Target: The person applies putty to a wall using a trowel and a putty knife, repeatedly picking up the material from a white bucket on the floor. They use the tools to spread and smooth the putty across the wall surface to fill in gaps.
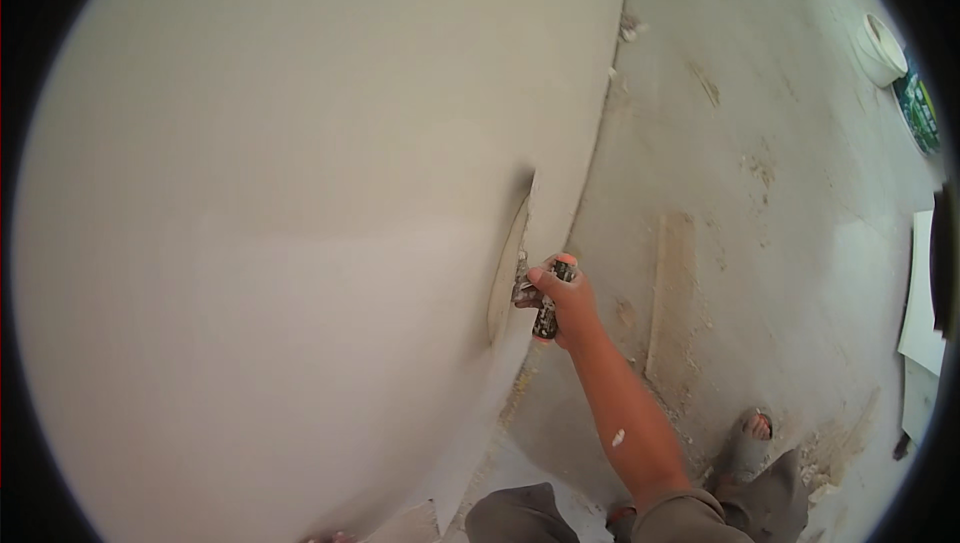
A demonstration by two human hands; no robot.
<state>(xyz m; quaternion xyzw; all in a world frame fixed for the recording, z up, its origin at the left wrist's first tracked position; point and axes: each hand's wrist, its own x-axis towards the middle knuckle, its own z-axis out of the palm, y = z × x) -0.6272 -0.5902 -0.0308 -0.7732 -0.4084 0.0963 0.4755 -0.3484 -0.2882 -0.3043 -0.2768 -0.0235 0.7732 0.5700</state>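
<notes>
Right hand (562,298) is clamped on the trowel (520,263) handle at frame centre, blade flat against the wall (280,223). Left hand is out of view. Bucket (880,48) stands upper right on the floor (760,193).

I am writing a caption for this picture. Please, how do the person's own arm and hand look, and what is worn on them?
Only one arm shows, the right forearm: bare, no sleeve, no glove, no watch. A small pale fleck of plaster sits on it. The right hand is bare too, with light smears on the fingers. The left hand is out of view.
</notes>
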